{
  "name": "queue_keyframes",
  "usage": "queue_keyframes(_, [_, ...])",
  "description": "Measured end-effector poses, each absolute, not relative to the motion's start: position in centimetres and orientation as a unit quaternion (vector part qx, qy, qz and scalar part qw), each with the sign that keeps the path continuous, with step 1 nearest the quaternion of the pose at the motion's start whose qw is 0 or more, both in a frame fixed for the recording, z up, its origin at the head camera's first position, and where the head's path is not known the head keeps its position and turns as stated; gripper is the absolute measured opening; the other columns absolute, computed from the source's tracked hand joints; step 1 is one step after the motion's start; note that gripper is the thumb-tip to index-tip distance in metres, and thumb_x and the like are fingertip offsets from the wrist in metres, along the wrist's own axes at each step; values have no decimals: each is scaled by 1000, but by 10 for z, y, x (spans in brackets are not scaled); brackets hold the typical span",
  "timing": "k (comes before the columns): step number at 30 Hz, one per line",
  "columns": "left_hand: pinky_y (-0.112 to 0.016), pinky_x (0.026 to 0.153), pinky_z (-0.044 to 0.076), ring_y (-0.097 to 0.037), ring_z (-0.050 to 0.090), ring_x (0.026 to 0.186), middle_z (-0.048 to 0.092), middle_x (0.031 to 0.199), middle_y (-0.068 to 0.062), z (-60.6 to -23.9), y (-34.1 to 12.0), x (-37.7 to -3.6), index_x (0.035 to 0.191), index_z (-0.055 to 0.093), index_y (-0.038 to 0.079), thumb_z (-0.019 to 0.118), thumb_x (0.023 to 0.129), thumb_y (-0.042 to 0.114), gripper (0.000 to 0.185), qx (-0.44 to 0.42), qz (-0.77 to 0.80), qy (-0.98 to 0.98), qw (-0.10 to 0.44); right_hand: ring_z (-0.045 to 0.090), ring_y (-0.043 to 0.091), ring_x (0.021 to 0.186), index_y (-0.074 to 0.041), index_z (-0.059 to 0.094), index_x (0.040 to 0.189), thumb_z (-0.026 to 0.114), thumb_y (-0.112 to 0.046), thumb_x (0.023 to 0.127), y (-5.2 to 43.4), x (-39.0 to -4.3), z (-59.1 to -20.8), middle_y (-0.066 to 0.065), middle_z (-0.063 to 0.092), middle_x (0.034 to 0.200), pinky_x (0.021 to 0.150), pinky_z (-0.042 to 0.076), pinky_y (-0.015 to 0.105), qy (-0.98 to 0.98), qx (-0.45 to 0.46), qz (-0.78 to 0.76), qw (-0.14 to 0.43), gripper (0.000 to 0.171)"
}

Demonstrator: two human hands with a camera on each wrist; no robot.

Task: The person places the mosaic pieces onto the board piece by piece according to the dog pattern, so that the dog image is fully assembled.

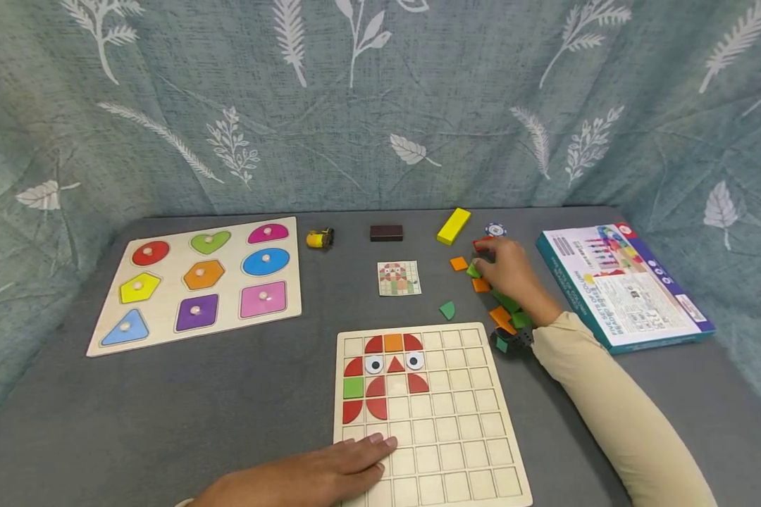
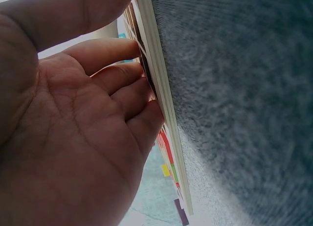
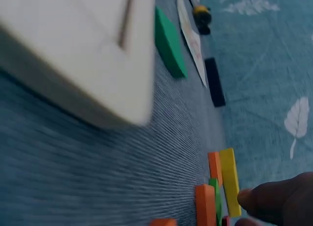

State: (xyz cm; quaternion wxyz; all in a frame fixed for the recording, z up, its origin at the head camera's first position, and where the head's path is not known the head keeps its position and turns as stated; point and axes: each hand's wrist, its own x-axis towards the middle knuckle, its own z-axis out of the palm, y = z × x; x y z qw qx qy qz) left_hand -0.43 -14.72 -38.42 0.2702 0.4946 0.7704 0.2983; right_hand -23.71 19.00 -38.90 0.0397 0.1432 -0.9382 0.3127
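A wooden grid board (image 1: pixel 475 451) lies at the near middle, with red, orange and green pieces and two eye tiles forming an owl in its upper left. My left hand (image 1: pixel 349 465) lies flat with straight fingers on the board's near left corner; in the left wrist view, my left hand's fingers (image 2: pixel 127 94) touch the board's edge (image 2: pixel 164 103). My right hand (image 1: pixel 504 271) reaches into several loose orange and green pieces, fingertips at a red piece (image 1: pixel 482 243). My right hand's fingertip (image 3: pixel 274 199) shows beside the yellow block (image 3: pixel 230 179). Its grip is hidden.
A pattern card (image 1: pixel 399 278) and a green quarter piece (image 1: pixel 447 310) lie behind the board. A yellow block (image 1: pixel 453 225), a dark block (image 1: pixel 386 232), a yellow toy (image 1: pixel 320 238) and a chip (image 1: pixel 495 229) sit farther back. A shape puzzle (image 1: pixel 196 282) lies left, a box (image 1: pixel 621 285) right.
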Motion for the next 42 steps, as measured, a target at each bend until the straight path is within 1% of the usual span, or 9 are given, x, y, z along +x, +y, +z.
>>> queue_keyframes(10, [-32,100,42,-24,26,143,19,160,-6,-383,-147,-4,151,32,6,49,98,48,70,497,294,772,265,55,42,111,13,59,124,60,2,92,198,-257,-388,30,58,124,88,47,50,-935,130,329,-17,34])
queue_keyframes(17, [-31,100,42,-24,26,143,19,160,-5,-382,-147,-5,151,33,6,49,97,49,71,493,294,772,273,59,38,105,10,63,120,61,-1,93,195,-258,-385,26,64,116,85,48,47,-945,117,301,-46,29])
queue_keyframes(23, [-30,99,42,-23,27,143,18,161,-3,-382,-148,-5,151,32,7,49,97,51,72,488,292,774,279,62,37,97,9,67,114,67,-6,91,192,-260,-386,25,67,107,82,49,46,-952,124,278,-28,28])
queue_keyframes(27, [-30,99,42,-22,27,143,18,161,-3,-382,-148,-5,151,33,7,49,97,51,71,490,287,775,277,62,37,96,9,68,113,63,-6,93,191,-260,-386,25,67,109,80,49,45,-957,120,264,-24,26])
queue_keyframes(30, [-31,100,42,-23,27,143,19,161,-4,-382,-147,-5,151,34,7,49,97,50,71,494,285,775,273,62,33,82,9,67,115,55,-4,97,191,-259,-385,24,65,116,66,49,39,-958,103,265,-23,25])
queue_keyframes(34, [-32,101,42,-24,26,143,18,161,-5,-382,-147,-5,151,33,7,50,97,49,71,495,286,774,271,51,25,60,8,68,115,47,-1,99,191,-258,-385,24,65,117,50,38,30,-958,80,275,-5,28])
queue_keyframes(37, [-32,101,41,-23,26,143,17,161,-4,-382,-147,-5,152,32,7,50,97,50,71,493,287,774,274,53,25,60,8,68,112,45,0,99,191,-258,-386,25,67,107,51,38,30,-958,73,275,31,29])
queue_keyframes(40, [-32,100,42,-23,26,143,17,161,-3,-381,-148,-5,152,33,8,49,97,51,72,488,288,775,279,59,30,68,9,69,109,44,2,98,192,-258,-389,25,68,101,56,43,35,-962,70,259,58,29])
queue_keyframes(42, [-32,100,42,-23,26,143,18,161,-2,-380,-148,-4,151,33,8,49,96,51,72,488,288,776,279,62,35,78,9,69,108,46,3,97,193,-258,-389,26,68,101,63,48,40,-969,75,231,55,27])
